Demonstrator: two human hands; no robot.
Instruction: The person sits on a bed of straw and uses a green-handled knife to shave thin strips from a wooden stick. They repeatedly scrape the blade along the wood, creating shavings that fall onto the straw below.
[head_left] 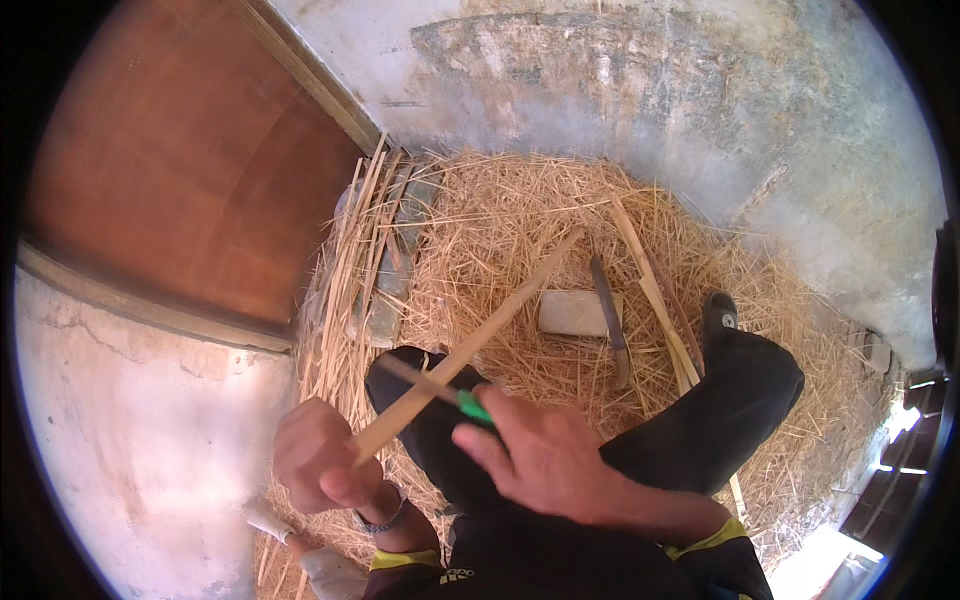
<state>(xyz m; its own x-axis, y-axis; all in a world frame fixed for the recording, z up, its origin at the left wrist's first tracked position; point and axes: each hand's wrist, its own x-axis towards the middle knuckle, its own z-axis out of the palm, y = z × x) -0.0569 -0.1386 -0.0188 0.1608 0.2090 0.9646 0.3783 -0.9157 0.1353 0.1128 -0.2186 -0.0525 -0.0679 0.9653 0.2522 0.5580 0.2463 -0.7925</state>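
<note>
My left hand (325, 455) is closed around the near end of a long flat bamboo strip (465, 350), which slants up and away to the right over my bent knee. In my right hand (545, 455) is a knife with a green handle (474, 406). Its blade (415, 375), a little blurred, lies across the strip near my left hand; whether it touches the wood I cannot tell. Beyond my hands, a larger dark-bladed knife (607, 300) leans on a pale rectangular block (575, 312).
Shavings (500, 200) cover the floor thickly. Split strips (350, 270) are heaped at the left beside a brown door panel (190, 150). More strips (650, 280) lie right of the block, near my shoe (718, 315). A stained wall (640, 80) closes off the far side.
</note>
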